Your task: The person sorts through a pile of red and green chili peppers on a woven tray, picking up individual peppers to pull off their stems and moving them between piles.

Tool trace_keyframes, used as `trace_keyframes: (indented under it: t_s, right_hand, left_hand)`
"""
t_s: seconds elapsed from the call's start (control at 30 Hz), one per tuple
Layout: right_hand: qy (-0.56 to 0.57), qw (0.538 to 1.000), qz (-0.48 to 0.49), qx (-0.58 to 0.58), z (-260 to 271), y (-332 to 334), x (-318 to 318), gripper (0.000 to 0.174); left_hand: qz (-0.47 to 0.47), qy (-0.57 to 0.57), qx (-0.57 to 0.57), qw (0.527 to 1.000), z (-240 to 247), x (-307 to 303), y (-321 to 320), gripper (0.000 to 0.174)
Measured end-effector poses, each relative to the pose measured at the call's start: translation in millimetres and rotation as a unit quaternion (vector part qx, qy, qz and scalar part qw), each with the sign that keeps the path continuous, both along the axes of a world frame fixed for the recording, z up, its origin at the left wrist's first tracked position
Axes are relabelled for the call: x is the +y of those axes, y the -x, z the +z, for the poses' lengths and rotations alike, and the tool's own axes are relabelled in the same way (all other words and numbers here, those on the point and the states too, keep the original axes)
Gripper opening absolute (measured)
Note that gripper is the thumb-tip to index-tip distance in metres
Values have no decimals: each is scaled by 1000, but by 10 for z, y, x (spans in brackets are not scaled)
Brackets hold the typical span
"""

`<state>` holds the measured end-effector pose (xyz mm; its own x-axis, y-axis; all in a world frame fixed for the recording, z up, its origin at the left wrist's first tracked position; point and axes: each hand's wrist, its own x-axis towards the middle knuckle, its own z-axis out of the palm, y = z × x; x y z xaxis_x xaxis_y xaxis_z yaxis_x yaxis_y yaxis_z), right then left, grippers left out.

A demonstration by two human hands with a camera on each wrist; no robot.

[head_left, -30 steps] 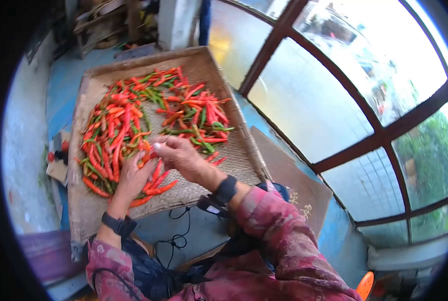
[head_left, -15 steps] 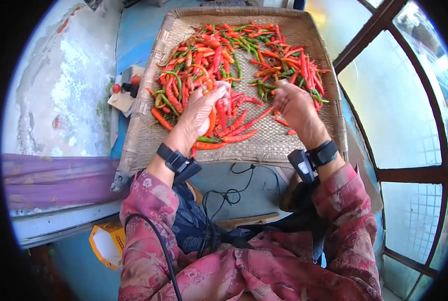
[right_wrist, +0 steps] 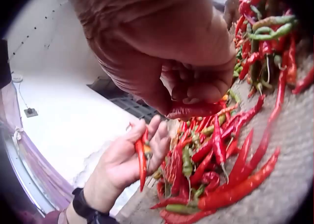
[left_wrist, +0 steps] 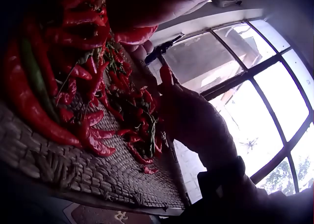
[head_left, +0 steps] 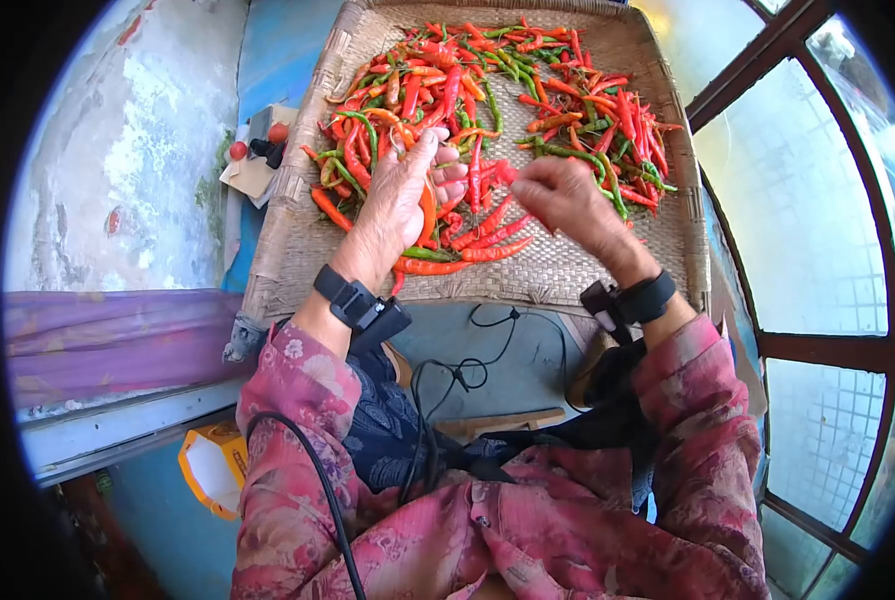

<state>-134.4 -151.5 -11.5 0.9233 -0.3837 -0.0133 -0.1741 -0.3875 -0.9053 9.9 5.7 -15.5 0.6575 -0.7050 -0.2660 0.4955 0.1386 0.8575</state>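
Observation:
In the head view my left hand [head_left: 392, 205] is over the near left part of the woven tray [head_left: 297, 225], palm turned inward. It holds an orange-red chili pepper [head_left: 428, 212]; the right wrist view shows this slim chili [right_wrist: 141, 160] across its fingers. My right hand [head_left: 572, 200] is to the right of it, over the tray's middle. Its thumb and fingertips pinch a red chili pepper [right_wrist: 194, 109], seen under the hand in the right wrist view. A large heap of red and green chilies [head_left: 417, 90] lies beyond my left hand, a smaller heap [head_left: 617, 130] beyond my right.
Several loose red chilies [head_left: 497, 250] lie between the hands near the tray's front edge. Below the tray a black cable [head_left: 457, 375] hangs by my legs. A wall [head_left: 117, 160] stands to the left, framed windows [head_left: 807, 200] to the right. A yellow box [head_left: 212, 470] sits low at left.
The head view has swung round. My hands, close together at first, moved apart, the right to the right-hand heap. Now the right hand has come back toward the left, pinching a red chili.

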Motion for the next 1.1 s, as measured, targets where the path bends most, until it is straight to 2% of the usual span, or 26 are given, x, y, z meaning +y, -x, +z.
trace_keyframes:
  t_s: [0.07, 0.1, 0.13, 0.17, 0.23, 0.3, 0.33, 0.37, 0.4, 0.43, 0.5, 0.57, 0.67, 0.77, 0.83, 0.9, 0.97, 1.0, 1.03, 1.1]
  right_hand:
    - [5, 994, -110, -21, 119, -7, -175, 18]
    - [0, 985, -167, -45, 118, -9, -306, 18]
    - [61, 981, -171, -68, 134, -35, -443, 21]
    - [125, 965, -230, -17, 146, 34, -533, 26]
    - [208, 925, -289, -131, 33, -13, -559, 28]
    - [129, 958, -197, -164, -26, -6, -446, 28]
    - [34, 986, -132, -95, 87, 3, -278, 30]
    - [-61, 995, -71, -45, 91, 7, -165, 33]
    - [-86, 996, -30, -10, 118, 3, -33, 34]
    - [-107, 992, 18, -66, 141, 4, 97, 30]
    - [-120, 990, 16, -73, 49, -34, 131, 26]
    - [-117, 991, -2, -61, 41, -21, 111, 23]
    - [-39, 996, -22, -72, 16, -3, 27, 19]
    - [-111, 987, -90, -71, 21, 28, -143, 20]
    - [-186, 965, -135, -125, 103, 61, -242, 22]
    - [-193, 943, -219, -160, 128, 91, -420, 23]
    - [-112, 949, -249, -155, 120, 156, -676, 25]
    - [-31, 940, -307, -148, 66, 174, -792, 30]
    - [60, 919, -343, -184, 7, 169, -880, 36]
    - [215, 881, -379, -186, -93, 164, -965, 38]
  left_hand:
    - [-8, -17, -4, 1000, 23, 47, -36, 33]
    - [-48, -38, -6, 998, -1, 57, -42, 33]
    - [-88, -59, -8, 994, -11, 65, -36, 32]
    - [-88, -56, -9, 995, -11, 65, 2, 32]
    - [-162, -23, -23, 986, 1, 41, 101, 30]
    - [-191, -19, -38, 981, -40, 13, 136, 28]
    - [-213, -10, -48, 976, -71, -7, 161, 27]
    - [-236, -1, -58, 970, -92, -24, 195, 26]
    - [-251, -6, -53, 967, -56, -25, 249, 23]
    - [-254, -5, -53, 966, -67, -43, 267, 23]
    - [-298, -31, -107, 948, -106, -61, 285, 21]
    - [-296, -30, -118, 948, -143, -61, 296, 21]
    - [-280, -38, -121, 951, -142, -31, 281, 23]
    - [-271, -58, -151, 949, -92, -34, 259, 23]
    - [-255, -56, -154, 953, -153, -29, 228, 21]
    - [-238, -83, -125, 960, -198, 0, 185, 20]
    - [-220, -91, -131, 962, -235, -5, 158, 17]
    - [-205, -90, -133, 965, -277, -10, 139, 17]
    - [-191, -89, -135, 968, -283, -18, 129, 16]
    - [-191, -78, -143, 968, -245, -36, 135, 16]
